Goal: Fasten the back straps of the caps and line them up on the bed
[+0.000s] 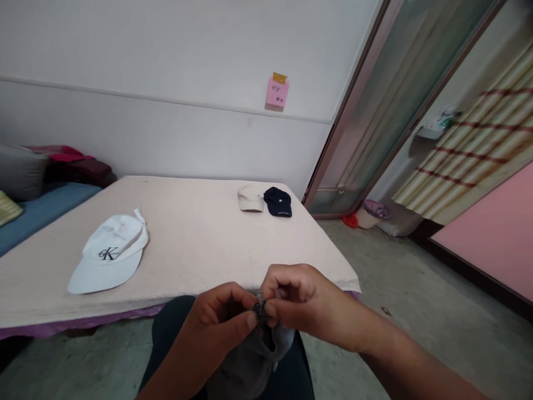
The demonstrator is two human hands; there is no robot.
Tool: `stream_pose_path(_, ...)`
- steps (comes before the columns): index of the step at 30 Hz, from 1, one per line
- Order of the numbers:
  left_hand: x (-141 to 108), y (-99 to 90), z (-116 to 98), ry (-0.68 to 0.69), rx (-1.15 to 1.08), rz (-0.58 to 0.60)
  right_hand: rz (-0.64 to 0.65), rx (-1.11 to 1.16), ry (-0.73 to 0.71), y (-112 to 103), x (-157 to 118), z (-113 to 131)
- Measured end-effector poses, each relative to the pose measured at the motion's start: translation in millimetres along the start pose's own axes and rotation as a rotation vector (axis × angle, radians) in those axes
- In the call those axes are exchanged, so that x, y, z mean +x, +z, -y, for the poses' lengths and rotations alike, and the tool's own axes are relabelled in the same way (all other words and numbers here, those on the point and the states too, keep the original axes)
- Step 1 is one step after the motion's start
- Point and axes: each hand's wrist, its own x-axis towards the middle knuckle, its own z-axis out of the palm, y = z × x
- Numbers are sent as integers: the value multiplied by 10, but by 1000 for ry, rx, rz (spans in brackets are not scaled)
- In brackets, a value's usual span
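Over my lap, a grey cap (244, 369) hangs from both hands, its strap end pinched between my fingertips. My left hand (219, 319) closes thumb and finger on the strap from the left. From the right, my right hand (306, 303) pinches the same strap, fingers curled and nearly touching the left ones. The hands partly cover the cap, so the fastening itself cannot be made out. A white cap (110, 250) with black letters lies at the left of the table. Side by side at the far right edge rest a beige cap (250, 199) and a navy cap (278, 201).
A table with a cream cover (200, 233) stands in front of my knees, against a white wall. On the wall hangs a pink note (277, 93). At the left are a blue seat (58, 203) and a grey cushion (20, 172). A waste bin (372, 214) stands by the sliding door.
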Motion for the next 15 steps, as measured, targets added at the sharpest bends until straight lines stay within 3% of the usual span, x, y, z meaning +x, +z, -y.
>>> stream_pose_path(10, -57, 18, -47, -3, 101, -62, -89, -315, -47, 98, -29, 184)
stream_pose_path(15, -78, -11, -11, -55, 190, -91, -66, -392, -53, 127, -2, 214)
